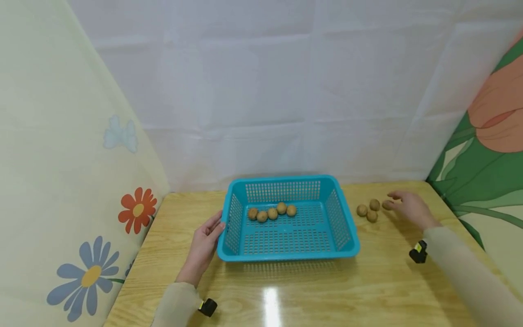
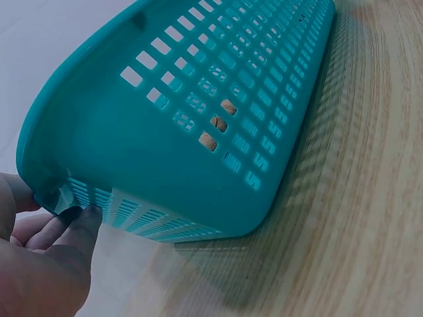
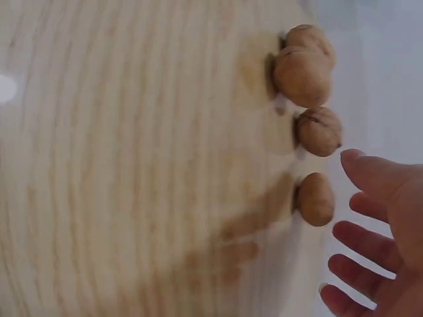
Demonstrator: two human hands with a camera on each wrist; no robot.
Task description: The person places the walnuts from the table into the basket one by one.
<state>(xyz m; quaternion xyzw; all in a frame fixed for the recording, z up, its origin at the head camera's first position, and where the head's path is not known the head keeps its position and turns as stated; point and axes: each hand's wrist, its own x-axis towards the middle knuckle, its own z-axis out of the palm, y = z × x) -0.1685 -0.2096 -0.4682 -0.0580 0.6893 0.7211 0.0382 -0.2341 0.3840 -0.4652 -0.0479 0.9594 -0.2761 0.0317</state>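
- The left hand (image 1: 203, 245) is gripping a blue, rectangular plastic basket (image 1: 288, 257) at its left rim.
- Five round brown walnuts (image 1: 272, 214) are lying inside.
- The right hand (image 1: 413, 210), fingers loosely extended, is hovering beside four brown walnuts (image 1: 372, 216) on yellowish wood.

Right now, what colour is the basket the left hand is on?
Turquoise blue; the basket shows best in the head view.

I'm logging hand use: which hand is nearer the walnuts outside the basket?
Right. The right hand is just beside those walnuts; the left hand is across the basket, holding its opposite end.
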